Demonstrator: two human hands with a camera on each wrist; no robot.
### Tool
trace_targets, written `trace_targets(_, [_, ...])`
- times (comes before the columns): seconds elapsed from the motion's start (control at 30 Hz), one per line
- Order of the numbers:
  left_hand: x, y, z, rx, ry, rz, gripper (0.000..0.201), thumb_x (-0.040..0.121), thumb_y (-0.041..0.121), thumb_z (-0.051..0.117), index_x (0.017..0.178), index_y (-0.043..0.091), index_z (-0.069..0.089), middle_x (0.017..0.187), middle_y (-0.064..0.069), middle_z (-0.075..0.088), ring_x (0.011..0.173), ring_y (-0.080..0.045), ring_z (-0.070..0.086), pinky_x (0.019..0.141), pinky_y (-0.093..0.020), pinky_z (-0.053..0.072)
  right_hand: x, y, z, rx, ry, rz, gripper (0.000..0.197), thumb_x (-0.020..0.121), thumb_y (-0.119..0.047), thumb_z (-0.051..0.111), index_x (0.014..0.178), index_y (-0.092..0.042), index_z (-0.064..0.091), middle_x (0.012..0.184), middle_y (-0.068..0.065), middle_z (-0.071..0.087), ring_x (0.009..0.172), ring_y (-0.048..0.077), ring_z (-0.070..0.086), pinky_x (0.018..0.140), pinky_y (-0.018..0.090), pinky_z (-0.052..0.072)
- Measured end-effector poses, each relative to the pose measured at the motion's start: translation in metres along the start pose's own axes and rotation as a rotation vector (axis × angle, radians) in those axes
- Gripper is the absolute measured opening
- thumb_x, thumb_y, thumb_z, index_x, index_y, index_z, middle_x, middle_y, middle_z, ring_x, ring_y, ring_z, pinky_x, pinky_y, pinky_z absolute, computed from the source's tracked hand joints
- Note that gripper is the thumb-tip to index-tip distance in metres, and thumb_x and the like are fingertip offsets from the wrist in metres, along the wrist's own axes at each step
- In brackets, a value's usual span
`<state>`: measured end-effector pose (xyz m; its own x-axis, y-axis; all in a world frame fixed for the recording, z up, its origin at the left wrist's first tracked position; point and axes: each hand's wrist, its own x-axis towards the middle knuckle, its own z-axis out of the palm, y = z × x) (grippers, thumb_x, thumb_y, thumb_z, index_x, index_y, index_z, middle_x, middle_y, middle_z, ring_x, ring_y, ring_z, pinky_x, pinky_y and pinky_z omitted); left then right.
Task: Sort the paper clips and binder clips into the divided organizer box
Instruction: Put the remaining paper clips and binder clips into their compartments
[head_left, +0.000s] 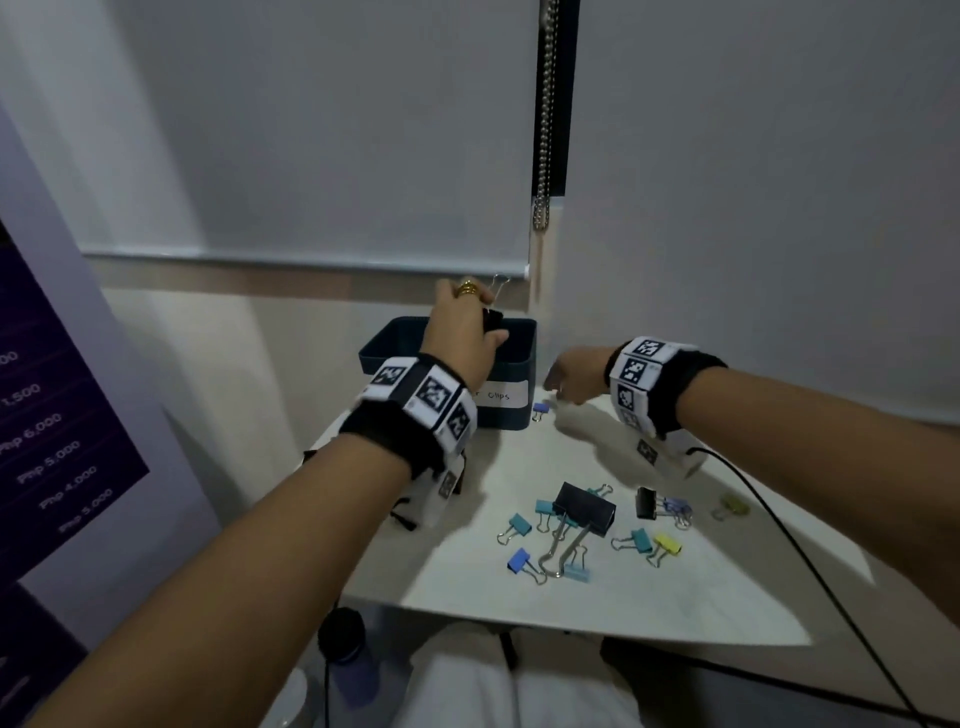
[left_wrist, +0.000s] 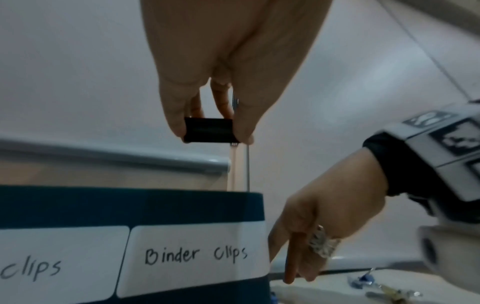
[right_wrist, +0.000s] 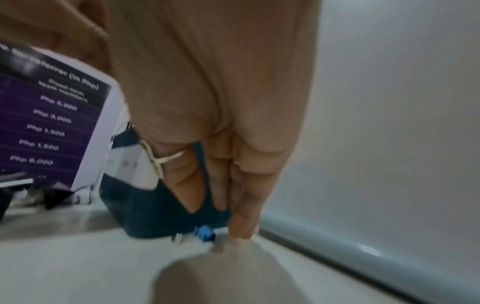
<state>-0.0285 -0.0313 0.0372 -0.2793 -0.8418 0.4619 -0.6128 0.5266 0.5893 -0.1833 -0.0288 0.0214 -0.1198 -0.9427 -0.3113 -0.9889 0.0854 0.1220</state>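
My left hand (head_left: 462, 332) pinches a black binder clip (head_left: 492, 318) by its body above the dark blue organizer box (head_left: 519, 358), with one wire handle sticking up. The left wrist view shows that clip (left_wrist: 209, 130) between thumb and fingers, over the side labelled "Binder clips" (left_wrist: 194, 255). My right hand (head_left: 576, 376) reaches down just right of the box, its fingers (right_wrist: 241, 222) straight and touching the table beside a small blue binder clip (head_left: 540, 409) (right_wrist: 205, 233). It holds nothing.
Several loose binder clips lie mid-table: a large black one (head_left: 584, 506), a small black one (head_left: 645, 501), teal, blue (head_left: 519, 560), yellow (head_left: 667, 543) and olive (head_left: 732, 504). A black cable (head_left: 779, 525) crosses the table's right side. A purple poster (head_left: 52, 441) stands left.
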Motion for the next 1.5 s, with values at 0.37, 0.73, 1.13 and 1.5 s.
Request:
trace_targets(0.37, [0.020,-0.029,0.025,0.318,-0.221,0.011,0.030,0.086,0.034,0.061,0.109,0.015,0.065,0.123,-0.008,0.052,0.113,-0.026,0.051,0.100,-0.042,0.042,0.011,0.004,0.028,0.055,0.068,-0.249,0.035,0.081,-0.027,0.069,0.111,-0.009,0.067,0.116,0.007,0.067,0.105,0.025,0.060,0.085,0.023,0.041])
trace_targets(0.73, [-0.041,-0.048,-0.017,0.452,-0.332,-0.039,0.050,0.081,0.043,0.063,0.122,0.021,0.044,0.131,-0.009,0.035,0.123,-0.029,0.038,0.105,-0.041,0.038,-0.011,0.014,0.024,0.500,-0.015,-0.290,0.016,0.082,0.006,0.062,0.097,0.002,0.066,0.086,0.012,0.068,0.070,0.017,0.064,0.068,0.023,0.059])
trace_targets(1.13, [-0.062,-0.069,-0.001,0.595,-0.848,0.022,0.073,0.085,0.047,0.057,0.145,0.031,0.020,0.146,-0.004,0.028,0.132,-0.031,0.034,0.110,-0.045,0.033,-0.051,-0.011,0.022,0.215,-0.307,-0.349,0.070,0.068,-0.028,0.080,0.128,-0.036,0.043,0.130,-0.007,0.039,0.119,0.019,0.047,0.096,0.038,0.049])
trace_targets(1.5, [-0.062,-0.065,0.001,0.579,-0.834,0.044,0.040,0.086,0.027,0.061,0.125,0.025,0.049,0.128,-0.004,0.043,0.116,-0.024,0.050,0.104,-0.037,0.041,-0.045,-0.018,0.045,0.047,-0.281,-0.376,0.036,0.072,-0.016,0.076,0.092,-0.027,0.049,0.118,0.014,0.056,0.092,0.023,0.053,0.084,0.040,0.052])
